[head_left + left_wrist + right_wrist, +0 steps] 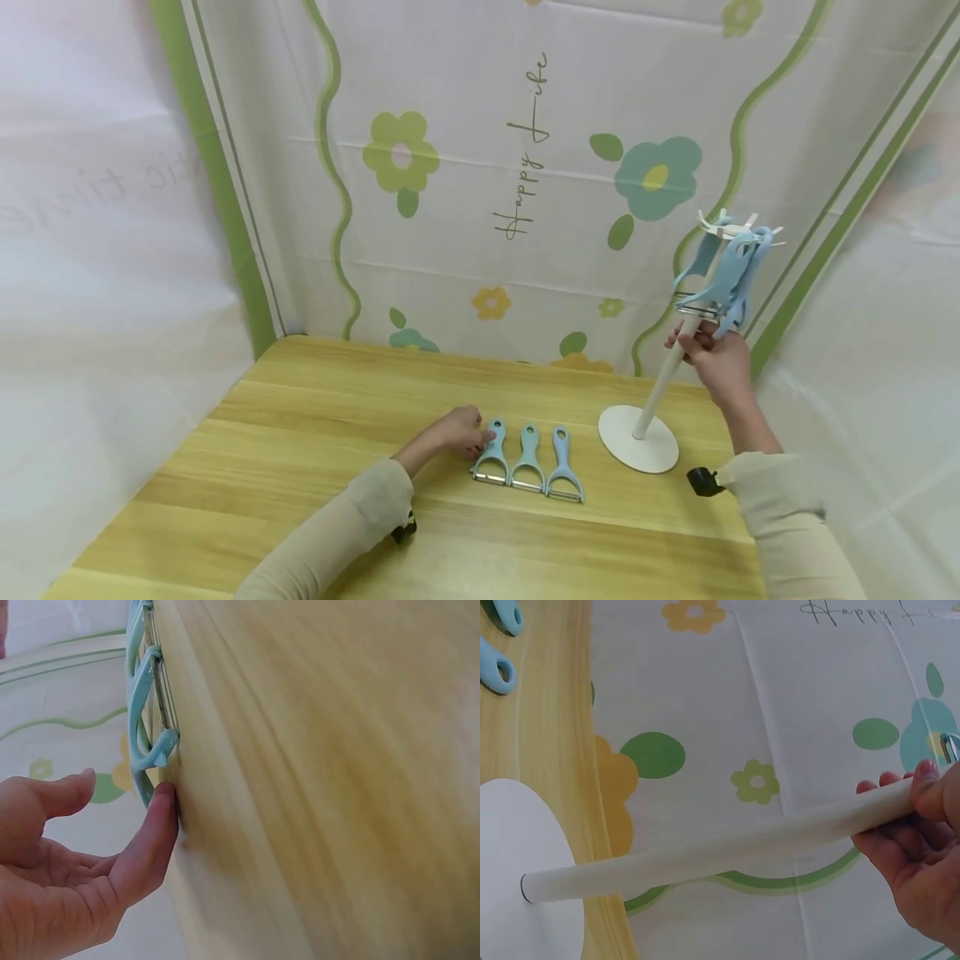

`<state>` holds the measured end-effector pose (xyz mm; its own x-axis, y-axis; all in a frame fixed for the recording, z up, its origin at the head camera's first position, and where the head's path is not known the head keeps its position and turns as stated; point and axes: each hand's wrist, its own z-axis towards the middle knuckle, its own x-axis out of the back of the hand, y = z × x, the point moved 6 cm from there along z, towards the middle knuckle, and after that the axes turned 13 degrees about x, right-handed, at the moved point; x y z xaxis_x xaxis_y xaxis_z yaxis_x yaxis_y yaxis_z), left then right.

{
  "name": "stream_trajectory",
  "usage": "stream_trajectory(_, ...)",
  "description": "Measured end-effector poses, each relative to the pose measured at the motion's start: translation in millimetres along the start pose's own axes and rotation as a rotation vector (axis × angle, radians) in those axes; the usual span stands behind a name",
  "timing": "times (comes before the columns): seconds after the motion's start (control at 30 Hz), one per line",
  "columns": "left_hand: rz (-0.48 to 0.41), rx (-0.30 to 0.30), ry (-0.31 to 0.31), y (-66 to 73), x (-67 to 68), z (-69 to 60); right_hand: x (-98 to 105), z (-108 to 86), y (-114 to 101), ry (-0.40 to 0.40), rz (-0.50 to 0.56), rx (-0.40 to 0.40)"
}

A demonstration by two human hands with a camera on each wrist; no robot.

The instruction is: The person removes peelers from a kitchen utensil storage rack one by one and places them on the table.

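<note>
Three light blue peelers lie in a row on the wooden table, handles pointing away: a left peeler (492,454), a middle peeler (528,454) and a right peeler (562,462). At the left peeler's handle is my left hand (461,432). In the left wrist view, that hand (82,877) has a fingertip down at the peeler's edge (139,712), while the thumb stands apart from it. My right hand (723,358) grips the upper pole of a white rack (660,392). Several blue peelers (723,275) hang from the rack's hooks, just above that hand.
The rack's round white base (637,442) sits on the table (360,400) at the right, right of the row. A patterned curtain (465,208) hangs behind the table's back edge, with white sheets (97,250) at the sides.
</note>
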<state>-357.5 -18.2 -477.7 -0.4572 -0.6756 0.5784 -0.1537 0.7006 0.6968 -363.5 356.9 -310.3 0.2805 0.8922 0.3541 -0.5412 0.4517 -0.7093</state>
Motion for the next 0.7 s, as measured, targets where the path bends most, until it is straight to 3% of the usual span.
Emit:
stream_trajectory(0.3, 0.013, -0.013, 0.003, 2.5, 4.3, 0.8, -2.5, -1.1, -3.3, 0.137, -0.050, -0.077)
stream_trajectory(0.47, 0.052, -0.033, 0.013, 5.8, 5.6, 1.1, -4.0, -2.4, -8.9, 0.218, -0.156, -0.090)
stream_trajectory(0.7, 0.063, -0.027, 0.024, 5.9, 5.5, -1.1, -4.4, -5.9, -11.2, 0.263, -0.279, -0.076)
